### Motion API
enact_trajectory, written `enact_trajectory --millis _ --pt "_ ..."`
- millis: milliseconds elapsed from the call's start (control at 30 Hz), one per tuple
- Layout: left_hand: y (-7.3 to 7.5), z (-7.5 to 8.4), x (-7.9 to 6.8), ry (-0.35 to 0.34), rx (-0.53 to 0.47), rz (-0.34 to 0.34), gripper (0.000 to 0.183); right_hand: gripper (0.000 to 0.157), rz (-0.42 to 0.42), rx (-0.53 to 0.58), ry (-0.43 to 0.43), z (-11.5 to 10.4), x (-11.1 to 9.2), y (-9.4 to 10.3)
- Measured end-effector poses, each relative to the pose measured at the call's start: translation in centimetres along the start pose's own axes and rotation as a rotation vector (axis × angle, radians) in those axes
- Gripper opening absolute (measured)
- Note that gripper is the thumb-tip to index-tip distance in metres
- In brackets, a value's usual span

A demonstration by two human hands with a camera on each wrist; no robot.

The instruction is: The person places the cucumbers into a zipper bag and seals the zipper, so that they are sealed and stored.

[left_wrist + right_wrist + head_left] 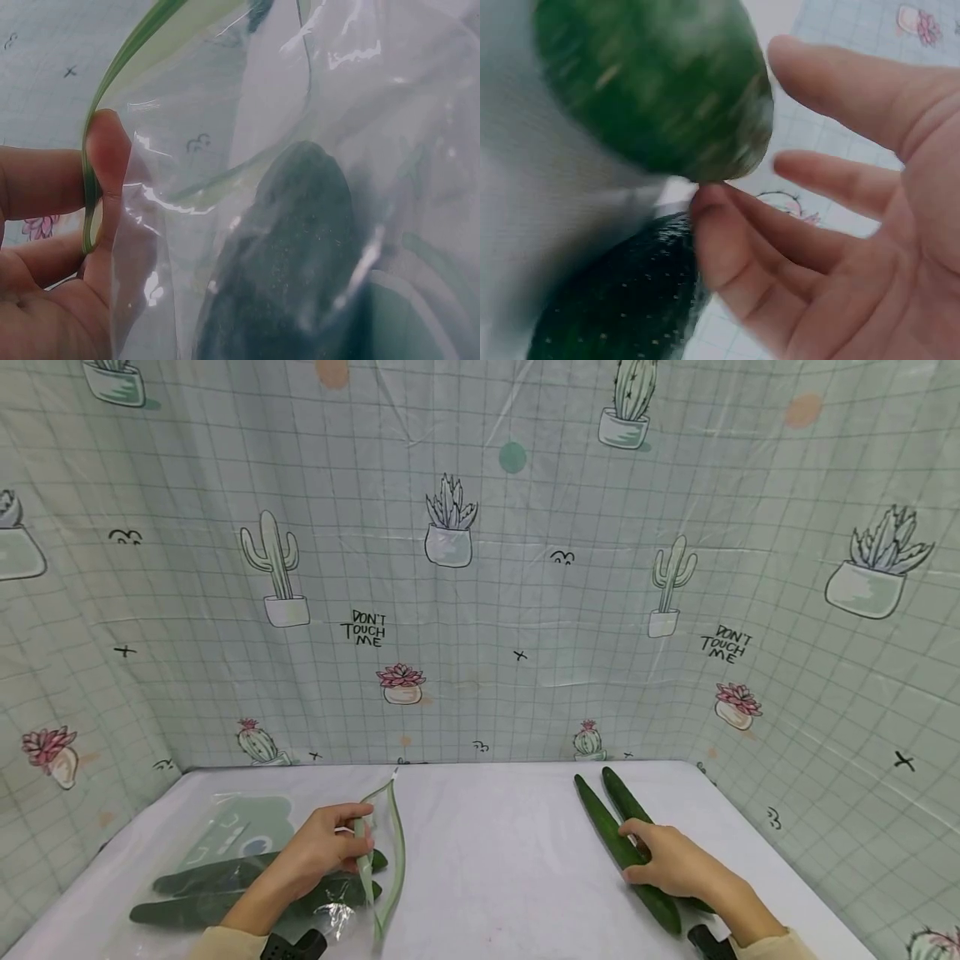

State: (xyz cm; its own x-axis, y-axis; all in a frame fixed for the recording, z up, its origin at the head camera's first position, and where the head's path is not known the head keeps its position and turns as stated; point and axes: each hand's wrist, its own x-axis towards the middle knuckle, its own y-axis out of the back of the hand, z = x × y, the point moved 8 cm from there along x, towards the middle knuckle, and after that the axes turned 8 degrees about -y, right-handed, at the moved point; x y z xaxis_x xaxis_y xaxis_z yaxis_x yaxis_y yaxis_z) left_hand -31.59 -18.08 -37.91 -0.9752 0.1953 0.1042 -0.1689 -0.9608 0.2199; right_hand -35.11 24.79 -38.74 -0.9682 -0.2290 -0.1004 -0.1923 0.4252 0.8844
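Observation:
On the left of the table lies a clear plastic zip bag [225, 827] with a green-edged mouth and two cucumbers [202, 906] inside. My left hand [322, 843] pinches one green edge of that mouth between thumb and fingers, and the mouth gapes. In the left wrist view a cucumber end [300, 225] shows blurrily through the film. Over at the right, two loose cucumbers lie side by side. My right hand [667, 860] has its thumb and fingers around the nearer-left cucumber [600, 814]; the other cucumber [618, 789] is partly hidden behind it.
A white table [487, 860] spans the middle between the bag and the loose cucumbers. Behind it and at both sides hangs a gridded sheet [480, 610] printed with cacti. A pale green printed shape [240, 827] shows on the bag.

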Motion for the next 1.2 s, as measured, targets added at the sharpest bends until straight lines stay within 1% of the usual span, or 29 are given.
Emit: enact_trajectory --millis 67,167,300,433,567,667,767,900,1000,1200 --pt "0.0 -0.1 0.0 0.000 0.000 -0.001 0.060 0.058 -0.035 0.010 -0.022 0.3 -0.1 -0.3" --pt "0.0 -0.1 0.1 -0.002 0.000 -0.003 0.060 0.059 -0.061 0.018 -0.009 0.2 -0.1 -0.6" --pt "0.0 -0.1 0.1 -0.005 0.000 -0.002 0.059 0.061 -0.044 0.013 -0.009 0.3 0.0 -0.7" --pt "0.0 -0.1 0.0 0.008 0.006 0.010 0.060 0.060 -0.018 0.015 -0.015 0.4 0.1 -0.7" --pt "0.0 -0.2 0.0 0.016 0.011 0.018 0.059 0.056 -0.014 0.032 0.012 0.1 -0.1 -0.7" --pt "-0.1 -0.1 0.0 0.011 0.011 0.014 0.059 0.053 -0.030 0.042 0.059 -0.5 -0.3 -0.9" --pt "-0.1 0.0 0.0 0.005 0.010 0.007 0.060 0.051 -0.021 0.002 0.138 -1.5 -0.5 -1.3" --pt "-0.1 0.0 0.0 0.006 0.009 0.005 0.060 0.053 0.030 -0.081 0.248 -3.0 -0.7 -1.8" --pt "-0.1 0.0 0.0 0.010 0.012 0.004 0.060 0.055 0.059 -0.117 0.313 -4.1 -0.9 -2.3" --pt "-0.2 -0.2 0.0 0.008 0.011 0.002 0.061 0.058 0.121 -0.170 0.419 -6.8 -1.2 -3.1"
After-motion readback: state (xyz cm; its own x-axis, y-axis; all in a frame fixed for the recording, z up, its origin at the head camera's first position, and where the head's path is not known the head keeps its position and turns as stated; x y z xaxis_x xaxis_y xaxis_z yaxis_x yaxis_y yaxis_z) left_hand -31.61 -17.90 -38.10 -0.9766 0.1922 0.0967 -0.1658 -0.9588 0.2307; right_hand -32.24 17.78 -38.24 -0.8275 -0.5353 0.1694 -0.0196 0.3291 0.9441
